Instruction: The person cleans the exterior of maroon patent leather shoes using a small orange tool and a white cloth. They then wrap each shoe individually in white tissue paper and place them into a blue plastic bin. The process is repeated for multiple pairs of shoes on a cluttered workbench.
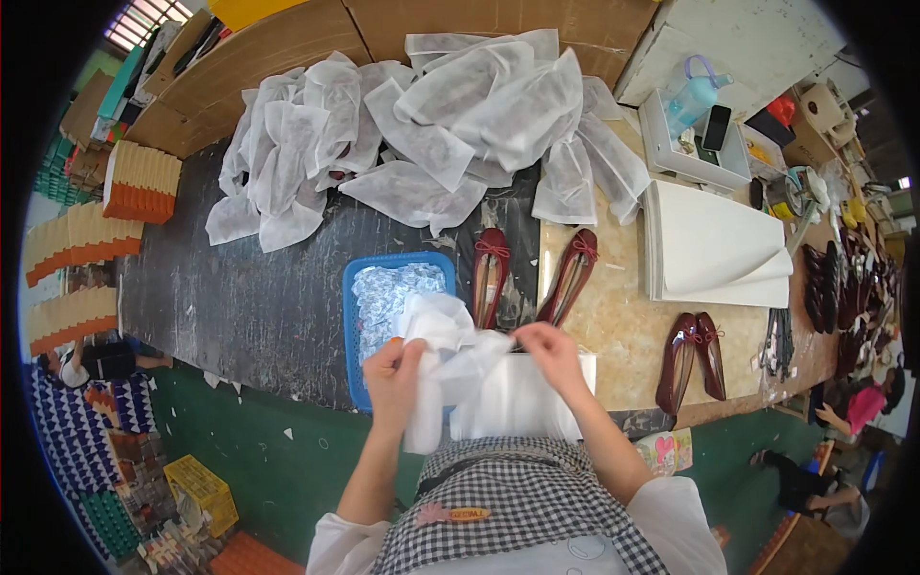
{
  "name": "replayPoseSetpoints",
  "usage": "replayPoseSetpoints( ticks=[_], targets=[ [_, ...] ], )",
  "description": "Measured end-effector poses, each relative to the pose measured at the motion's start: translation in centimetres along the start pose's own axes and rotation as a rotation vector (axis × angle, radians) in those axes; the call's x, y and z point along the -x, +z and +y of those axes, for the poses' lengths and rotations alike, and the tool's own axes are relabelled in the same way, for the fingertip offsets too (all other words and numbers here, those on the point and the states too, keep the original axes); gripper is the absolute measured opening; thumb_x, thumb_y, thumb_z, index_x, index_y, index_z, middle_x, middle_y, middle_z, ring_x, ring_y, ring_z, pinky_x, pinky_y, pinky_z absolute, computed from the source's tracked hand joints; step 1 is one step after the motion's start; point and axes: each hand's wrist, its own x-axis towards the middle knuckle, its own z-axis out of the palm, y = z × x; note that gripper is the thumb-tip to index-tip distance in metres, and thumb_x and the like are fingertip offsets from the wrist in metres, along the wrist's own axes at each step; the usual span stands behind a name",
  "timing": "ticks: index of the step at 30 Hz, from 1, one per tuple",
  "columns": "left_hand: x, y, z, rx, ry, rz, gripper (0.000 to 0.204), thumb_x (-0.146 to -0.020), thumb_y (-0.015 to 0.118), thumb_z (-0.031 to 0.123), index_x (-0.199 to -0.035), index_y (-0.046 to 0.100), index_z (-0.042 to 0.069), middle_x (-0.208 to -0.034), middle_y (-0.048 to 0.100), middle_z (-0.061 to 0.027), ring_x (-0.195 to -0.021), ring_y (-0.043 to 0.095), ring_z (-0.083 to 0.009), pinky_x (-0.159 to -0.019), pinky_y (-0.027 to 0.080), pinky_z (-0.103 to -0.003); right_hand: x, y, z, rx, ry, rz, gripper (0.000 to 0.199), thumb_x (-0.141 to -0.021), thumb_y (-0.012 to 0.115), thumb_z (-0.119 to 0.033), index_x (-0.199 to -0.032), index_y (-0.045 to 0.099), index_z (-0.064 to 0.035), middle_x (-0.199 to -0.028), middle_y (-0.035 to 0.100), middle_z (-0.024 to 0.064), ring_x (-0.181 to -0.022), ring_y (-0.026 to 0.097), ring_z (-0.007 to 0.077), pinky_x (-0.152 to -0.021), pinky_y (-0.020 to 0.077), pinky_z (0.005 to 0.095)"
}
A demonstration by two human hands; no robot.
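Observation:
A thin white cloth-like bag (pixel 450 337), crumpled and partly smeared by motion, stretches between my two hands in front of my apron. My left hand (pixel 391 381) is closed round its left side. On the other side, my right hand (pixel 554 356) pinches its edge between thumb and fingers. Just beyond sits a blue basket (pixel 351 331) holding many small white-and-blue packets. Two dark red flat shoes with bows, one left (pixel 490 273) and one right (pixel 572 273), lie past my hands. A stack of white sheets or bags (pixel 517 398) rests at the table's near edge.
Filled white bags (pixel 489 105) are heaped along the back. A thick pile of white paper (pixel 714 240) lies at right, near another pair of red flats (pixel 680 359). A white bin (pixel 695 158) holds a bottle and phone. Orange-and-tan stacks (pixel 142 182) stand left. Other people sit at far right.

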Motion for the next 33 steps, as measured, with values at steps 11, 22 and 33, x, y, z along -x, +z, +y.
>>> replayPoseSetpoints(
  ticks=[11,22,33],
  targets=[
    [-4.1,2.2,-1.8,-0.593,0.300,-0.195,0.027,-0.081,0.066,0.018,-0.067,0.058,-0.003,-0.063,0.055,-0.0180,-0.053,0.053,-0.0341,-0.051,0.039,-0.040,3.6,-5.8,1.4,-0.127,0.147,0.004,0.057,-0.081,0.062,-0.009,-0.134,0.042,0.0000,-0.134,0.044,0.0231,-0.122,0.044,0.0363,-0.104,0.0333,0.0423],
    [2.4,0.6,3.5,-0.374,0.318,-0.182,0.016,-0.079,0.066,0.013,-0.068,0.062,0.002,-0.058,0.052,-0.0099,-0.051,0.053,-0.0205,-0.049,0.040,-0.033,-2.5,4.2,-5.9,-0.614,0.395,-0.106,0.039,-0.091,0.053,-0.012,-0.128,0.046,-0.0040,-0.116,0.058,0.0048,-0.102,0.057,0.0137,-0.083,0.0473,0.0258],
    [0.9,-1.4,-0.1,-0.004,-0.010,0.049,0.021,-0.081,0.066,0.007,-0.067,0.056,-0.005,-0.054,0.042,0.0011,-0.053,0.034,-0.0038,-0.046,0.025,-0.026,0.1,3.7,-1.4,-0.351,0.197,-0.244,0.027,-0.085,0.066,-0.016,-0.106,0.059,0.0002,-0.095,0.065,0.0142,-0.091,0.063,0.0181,-0.084,0.0474,0.0292]
  ],
)
